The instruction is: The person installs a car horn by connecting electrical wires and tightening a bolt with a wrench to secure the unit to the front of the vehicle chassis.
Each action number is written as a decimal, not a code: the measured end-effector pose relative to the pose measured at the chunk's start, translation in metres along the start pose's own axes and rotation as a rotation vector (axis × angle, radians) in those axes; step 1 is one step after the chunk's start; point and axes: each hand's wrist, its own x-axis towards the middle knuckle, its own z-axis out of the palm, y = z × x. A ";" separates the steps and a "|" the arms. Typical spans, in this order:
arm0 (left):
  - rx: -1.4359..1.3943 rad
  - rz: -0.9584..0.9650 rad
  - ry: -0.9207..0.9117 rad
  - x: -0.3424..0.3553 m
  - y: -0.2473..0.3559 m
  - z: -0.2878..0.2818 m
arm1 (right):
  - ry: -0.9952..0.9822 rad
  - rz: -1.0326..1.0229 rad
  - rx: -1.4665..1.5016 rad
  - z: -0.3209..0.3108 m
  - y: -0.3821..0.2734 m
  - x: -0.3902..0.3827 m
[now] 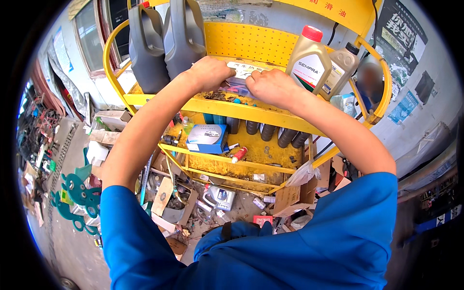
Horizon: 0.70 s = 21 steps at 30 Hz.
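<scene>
My left hand point(209, 72) and my right hand point(271, 86) meet over the top shelf of a yellow metal rack point(159, 100). Between them lies a small clear plastic box point(240, 77) with a pale label, and both hands have their fingers closed on its ends. Two dark grey oil jugs point(166, 41) stand just left of my left hand. A beige oil bottle with a red cap point(309, 58) and a grey bottle with a black cap point(340, 67) stand right of my right hand.
The shelf below holds a blue and white carton point(207, 138), a small red and white tube point(239, 154) and several dark cartridges point(278, 135). Cardboard, a grey can point(220, 197) and scrap litter the ground under the rack. Teal cut-out shapes point(77, 195) lie at left.
</scene>
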 end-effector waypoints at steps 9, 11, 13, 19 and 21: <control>-0.011 -0.127 0.287 0.013 -0.015 -0.012 | 0.214 0.171 0.129 -0.010 -0.030 -0.019; -0.046 -0.164 0.341 0.013 -0.017 -0.015 | 0.113 0.200 0.136 -0.002 -0.039 -0.022; -0.104 -0.197 0.389 0.016 -0.019 -0.011 | 0.128 0.188 0.142 0.001 -0.041 -0.025; -0.136 -0.208 0.509 0.009 -0.014 0.003 | 0.157 0.312 0.387 -0.002 -0.038 -0.024; -0.150 -0.191 0.554 0.005 -0.010 0.011 | 0.166 0.377 0.481 -0.001 -0.033 -0.019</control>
